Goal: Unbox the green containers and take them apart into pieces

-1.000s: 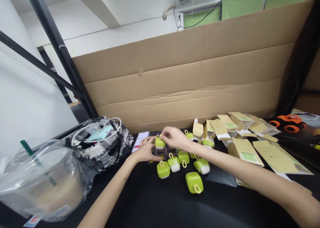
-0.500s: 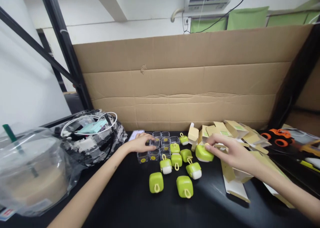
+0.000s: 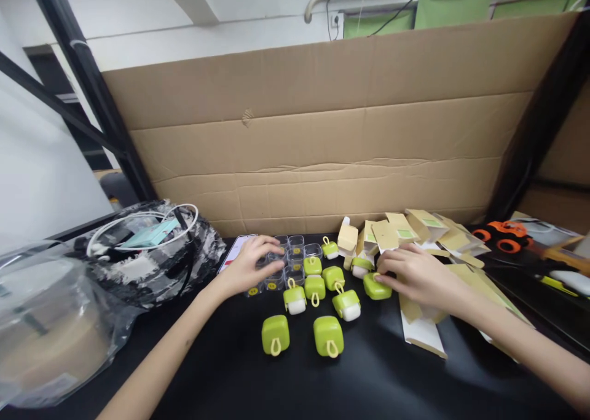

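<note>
My left hand (image 3: 249, 265) hovers over a cluster of small clear plastic boxes (image 3: 296, 257) with yellow stickers, its thumb and fingers apart and nothing held. Some boxes are hidden under it. My right hand (image 3: 412, 278) has its fingertips closed at the upper edge of a rounded green case (image 3: 375, 288), which sits low at the table. Just behind that one is a green-and-white case (image 3: 362, 266). Several more green cases with yellow loops lie between the hands, among them one (image 3: 275, 335) and another (image 3: 329, 336) nearer me.
Opened cardboard boxes (image 3: 426, 223) are heaped at the right, beside an orange toy truck (image 3: 504, 235). A phone (image 3: 235, 251) lies behind my left hand. At the left are a patterned bag (image 3: 157, 254) with a white cable and a plastic-wrapped drink (image 3: 55, 328). A cardboard panel (image 3: 313, 137) stands behind.
The green case at my right hand has turned and come down closer to the table, uncovering a green-and-white case behind it. My left hand's fingers have opened wider. The whole view has shifted slightly.
</note>
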`<state>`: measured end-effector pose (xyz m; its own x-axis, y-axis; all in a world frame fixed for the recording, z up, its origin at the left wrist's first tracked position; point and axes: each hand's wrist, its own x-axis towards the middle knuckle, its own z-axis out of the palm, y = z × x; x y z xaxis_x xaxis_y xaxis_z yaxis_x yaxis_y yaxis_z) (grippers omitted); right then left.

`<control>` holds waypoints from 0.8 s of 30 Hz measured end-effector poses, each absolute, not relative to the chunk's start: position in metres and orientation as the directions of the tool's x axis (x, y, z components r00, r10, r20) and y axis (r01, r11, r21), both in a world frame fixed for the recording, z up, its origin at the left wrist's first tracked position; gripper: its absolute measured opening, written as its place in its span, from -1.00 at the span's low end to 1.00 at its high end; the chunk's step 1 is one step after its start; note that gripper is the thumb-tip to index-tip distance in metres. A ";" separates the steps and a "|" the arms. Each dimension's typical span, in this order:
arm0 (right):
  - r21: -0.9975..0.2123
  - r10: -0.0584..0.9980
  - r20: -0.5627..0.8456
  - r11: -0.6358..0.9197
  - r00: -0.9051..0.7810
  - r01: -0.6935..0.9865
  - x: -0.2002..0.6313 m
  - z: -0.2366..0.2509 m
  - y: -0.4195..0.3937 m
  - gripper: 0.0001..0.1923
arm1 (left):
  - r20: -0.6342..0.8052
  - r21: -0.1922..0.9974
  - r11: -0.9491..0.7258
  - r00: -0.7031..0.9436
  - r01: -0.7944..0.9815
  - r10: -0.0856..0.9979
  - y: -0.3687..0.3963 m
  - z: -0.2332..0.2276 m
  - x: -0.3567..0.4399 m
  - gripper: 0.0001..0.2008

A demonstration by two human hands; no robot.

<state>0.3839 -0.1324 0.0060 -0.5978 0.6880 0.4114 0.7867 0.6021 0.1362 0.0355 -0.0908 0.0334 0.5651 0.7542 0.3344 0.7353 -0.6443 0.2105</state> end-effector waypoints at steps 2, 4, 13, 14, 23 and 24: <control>0.145 0.695 0.432 0.575 -0.575 0.805 0.386 0.003 -0.126 -0.74 | 0.226 0.289 -0.716 0.682 0.635 0.696 -0.119 0.034 0.033 -0.73; 0.136 0.701 0.451 0.558 -0.553 0.819 0.388 0.001 -0.123 -0.75 | 0.059 0.409 -0.673 0.719 0.616 0.693 -0.143 0.028 0.029 -0.47; -0.023 0.568 0.624 0.700 -0.536 0.714 0.362 0.014 -0.159 -0.84 | 0.026 0.702 -0.411 0.555 0.582 0.831 -0.169 -0.012 0.015 -0.55; -0.067 0.567 0.626 0.723 -0.535 0.688 0.358 0.016 -0.164 -0.84 | 0.065 0.766 -0.401 0.561 0.502 0.826 -0.169 -0.010 0.020 -0.59; -0.319 0.611 0.551 0.784 -0.569 0.532 0.312 0.010 -0.179 -0.39 | -0.075 0.983 0.166 0.646 -0.081 0.759 -0.156 0.006 0.120 -0.62; -0.322 0.611 0.545 0.785 -0.574 0.530 0.309 0.009 -0.178 -0.39 | -0.083 0.985 0.160 0.660 -0.057 0.747 -0.154 0.005 0.126 -0.61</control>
